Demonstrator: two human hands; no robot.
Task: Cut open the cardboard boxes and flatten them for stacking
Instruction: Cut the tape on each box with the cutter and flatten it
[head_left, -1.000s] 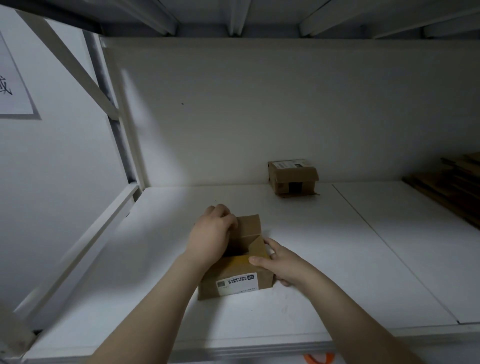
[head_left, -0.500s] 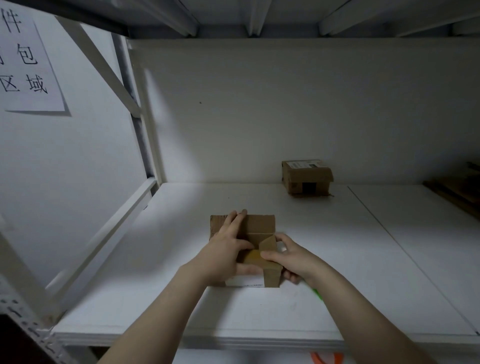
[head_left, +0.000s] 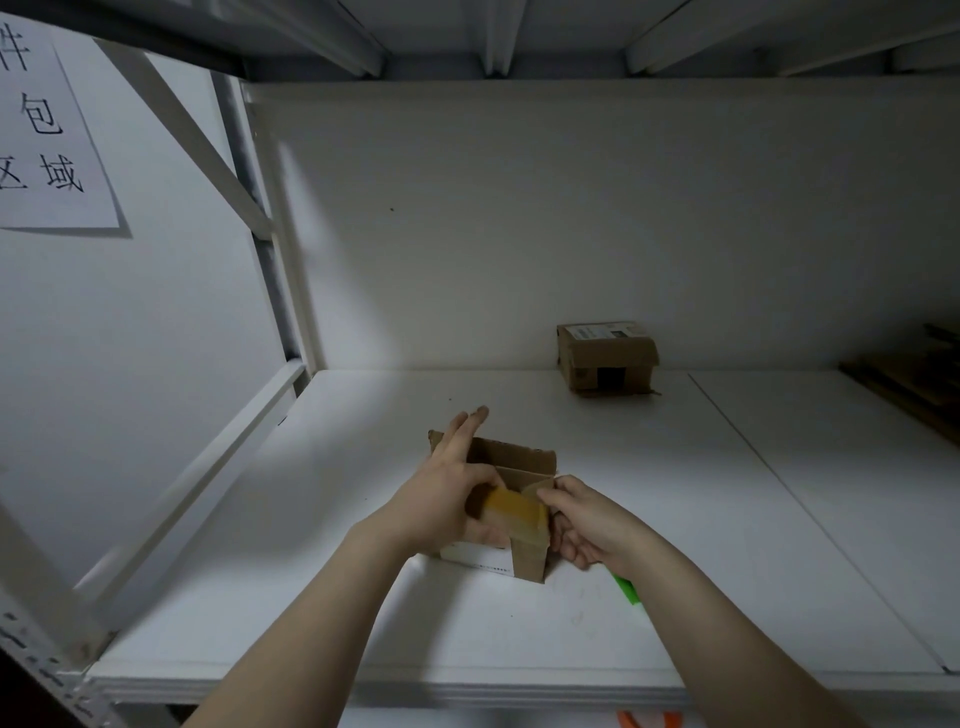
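A small brown cardboard box (head_left: 519, 467) with its flaps open sits on the white shelf (head_left: 363, 597), a white label on its near face. My left hand (head_left: 447, 493) lies against the box's left side, fingers straight and pointing away, thumb over the taped near flap. My right hand (head_left: 582, 519) pinches the right flap at the near corner. A second small cardboard box (head_left: 605, 358) with a label on top stands at the back against the wall. A green object (head_left: 626, 590) shows under my right wrist, mostly hidden.
The shelf is bounded by a white back wall, a metal upright and diagonal brace (head_left: 208, 156) on the left, and beams overhead. Flat brown cardboard pieces (head_left: 914, 384) lie at the far right. A paper sign (head_left: 47, 130) hangs on the left wall.
The box has gone from upright to tipped and partly collapsed under both hands. My left hand's fingers have straightened along its side, and my right hand has shifted to the near right flap.
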